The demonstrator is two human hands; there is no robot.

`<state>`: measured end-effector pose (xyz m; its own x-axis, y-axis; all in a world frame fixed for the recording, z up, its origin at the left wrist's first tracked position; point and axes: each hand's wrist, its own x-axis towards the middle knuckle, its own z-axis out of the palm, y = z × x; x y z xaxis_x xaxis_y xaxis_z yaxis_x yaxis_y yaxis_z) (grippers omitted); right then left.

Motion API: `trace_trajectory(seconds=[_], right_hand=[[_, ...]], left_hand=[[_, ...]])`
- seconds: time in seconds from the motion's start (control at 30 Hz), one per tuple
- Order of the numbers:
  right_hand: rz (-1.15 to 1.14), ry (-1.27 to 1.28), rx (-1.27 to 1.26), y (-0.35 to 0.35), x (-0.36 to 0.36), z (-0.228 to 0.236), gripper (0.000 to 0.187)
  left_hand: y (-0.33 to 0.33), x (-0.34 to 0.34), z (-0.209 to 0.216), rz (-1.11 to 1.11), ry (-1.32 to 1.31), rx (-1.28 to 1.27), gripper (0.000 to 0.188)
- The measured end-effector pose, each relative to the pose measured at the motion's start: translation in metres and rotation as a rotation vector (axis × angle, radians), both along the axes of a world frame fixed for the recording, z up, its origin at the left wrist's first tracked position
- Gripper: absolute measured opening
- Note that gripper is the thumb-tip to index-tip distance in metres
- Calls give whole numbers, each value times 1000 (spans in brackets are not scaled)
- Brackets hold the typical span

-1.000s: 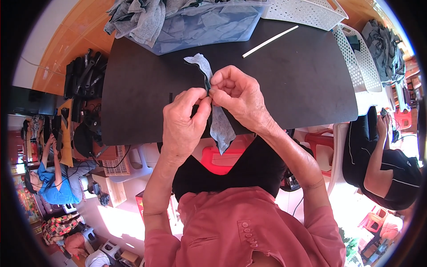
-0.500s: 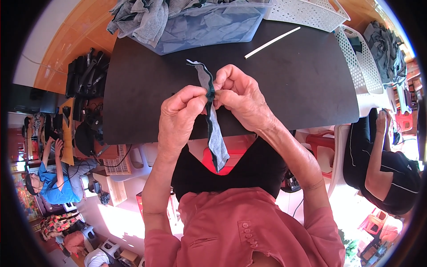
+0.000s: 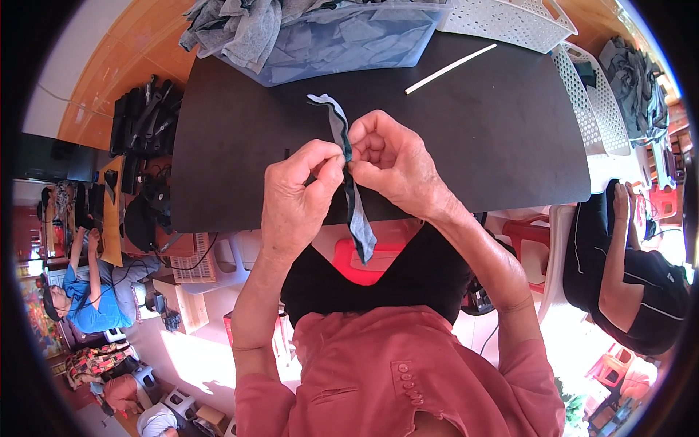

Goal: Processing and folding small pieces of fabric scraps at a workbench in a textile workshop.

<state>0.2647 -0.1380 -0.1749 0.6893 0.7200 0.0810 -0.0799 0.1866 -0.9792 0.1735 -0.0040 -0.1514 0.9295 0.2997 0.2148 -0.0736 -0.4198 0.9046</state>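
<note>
Between my hands hangs a narrow strip of fabric (image 3: 359, 222), grey on one face with dark green along its edge. My left hand (image 3: 302, 186) pinches it near the middle between thumb and forefinger. From the other side my right hand (image 3: 397, 160) grips it at almost the same spot, its fingertips close to the left ones. The strip's upper end curls over the dark table (image 3: 495, 116), and its lower end dangles past the near edge above my lap. My fingertips partly hide the pinched section.
A clear blue-tinted bin (image 3: 349, 47) heaped with grey cloth pieces stands at the table's far side. White perforated baskets (image 3: 502, 22) sit to its right. A thin pale stick (image 3: 451, 69) lies on the table. A person in black (image 3: 626, 277) sits at right; another in blue (image 3: 102, 298) at left.
The strip's lower end has risen slightly, and its hanging part has twisted narrower. Both hands keep their pinch, with only small shifts of the fingers.
</note>
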Motion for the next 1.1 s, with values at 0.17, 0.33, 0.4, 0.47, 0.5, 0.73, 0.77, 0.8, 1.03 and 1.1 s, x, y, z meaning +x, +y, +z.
trace_trajectory(seconds=[0.17, 0.33, 0.4, 0.47, 0.5, 0.73, 0.77, 0.8, 1.03, 1.1], right_hand=[[58, 276, 172, 0, 3, -3, 20], [40, 270, 201, 1, 2, -3, 21], [16, 251, 195, -1, 3, -3, 21], [-6, 234, 188, -1, 2, -2, 21], [-14, 194, 179, 0, 1, -1, 21], [-33, 99, 179, 2, 0, -6, 21], [-32, 99, 181, 2, 0, -5, 21], [-13, 163, 197, 1, 0, -2, 21], [23, 202, 54, -7, 3, -3, 9], [26, 151, 16, -5, -1, -2, 10]], left_hand=[[-1, 1, -4, -17, -7, -200, 5], [-1, 0, -3, 1, 10, -190, 4], [-6, -2, 0, 20, 13, -156, 4], [-8, -4, 0, 18, -6, -95, 4], [-9, -4, -1, 20, -5, -95, 4], [-5, 0, -6, 13, 48, -164, 4], [-5, 0, -4, 4, 65, -223, 4], [-3, 0, -5, 5, 65, -221, 4], [1, 0, -9, 51, -38, -144, 5], [-1, -1, -8, 56, -44, -69, 5]])
